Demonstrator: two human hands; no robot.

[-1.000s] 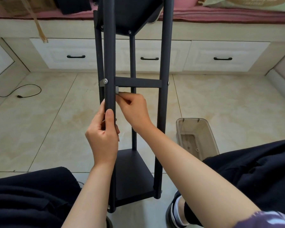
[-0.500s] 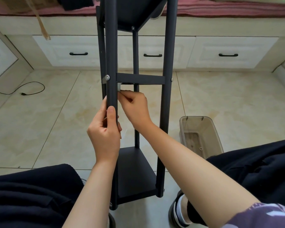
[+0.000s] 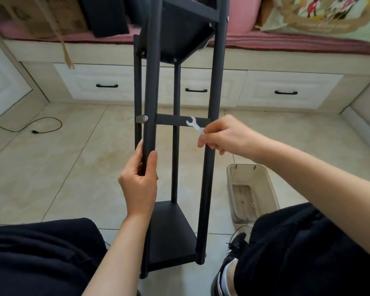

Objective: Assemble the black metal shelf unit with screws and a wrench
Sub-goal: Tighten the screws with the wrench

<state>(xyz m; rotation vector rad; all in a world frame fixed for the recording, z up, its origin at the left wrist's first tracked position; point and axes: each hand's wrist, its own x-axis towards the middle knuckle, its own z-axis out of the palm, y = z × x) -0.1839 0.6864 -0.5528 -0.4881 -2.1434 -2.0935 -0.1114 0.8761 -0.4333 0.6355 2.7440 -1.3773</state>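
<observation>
The black metal shelf unit (image 3: 212, 129) stands between my knees, with a low shelf panel (image 3: 171, 231) and a higher one. My left hand (image 3: 140, 180) grips the near left post. A silver screw (image 3: 145, 118) sits in that post where the black crossbar (image 3: 179, 121) meets it. My right hand (image 3: 224, 135) is by the near right post and pinches a small flat silver wrench (image 3: 193, 124), whose open jaw points up in front of the crossbar's right half.
A clear plastic bin (image 3: 252, 193) stands on the tiled floor right of the shelf. White drawers (image 3: 286, 92) under a pink-covered bed run along the back. A black cable (image 3: 36, 129) lies on the floor at left. My dark-trousered legs and a shoe (image 3: 229, 272) frame the shelf.
My right hand left the screw joint at the left post and moved right, now showing the wrench in front of the crossbar. My left hand keeps its hold on the post.
</observation>
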